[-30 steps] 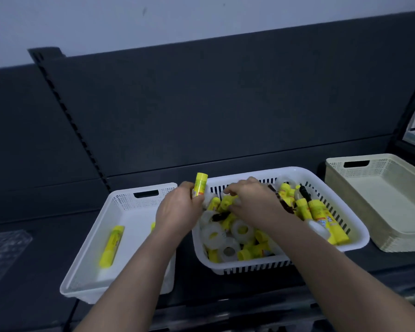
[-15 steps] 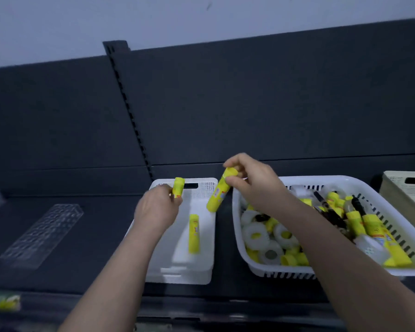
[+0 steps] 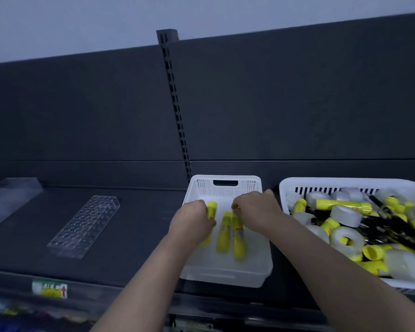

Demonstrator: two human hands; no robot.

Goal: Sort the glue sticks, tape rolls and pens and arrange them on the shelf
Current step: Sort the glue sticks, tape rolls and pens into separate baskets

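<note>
**Both hands are setting glue sticks into the small white basket**

The left hand [image 3: 192, 221] is gripping the left glue stick [image 3: 211, 208] in a curled fist inside the small white basket [image 3: 225, 185]. Only the stick's yellow far end is showing above the knuckles, and the fist is covering most of the rest.

The right hand [image 3: 254, 212] is curling its fingers over the far end of the right glue stick [image 3: 237, 236], pinching it against the basket floor. The back of the hand is hiding the fingertips. The middle glue stick [image 3: 223, 232] is lying free between the other two, inside the same basket.

Right of the small white basket, a large slotted basket [image 3: 288, 188] is running off the frame edge. It is holding a jumble of tape rolls [image 3: 345, 213], pens [image 3: 379, 202] and more yellow sticks, too tangled to count.

Red and blue print is showing on the stick labels, but it is too blurred to read. Left of the small white basket, a clear holder with round holes [image 3: 82, 226] is lying on the dark shelf [image 3: 141, 224]. Nearer the camera than that basket, a green-and-white edge tag [image 3: 49, 288] is smeared beyond reading.
</note>
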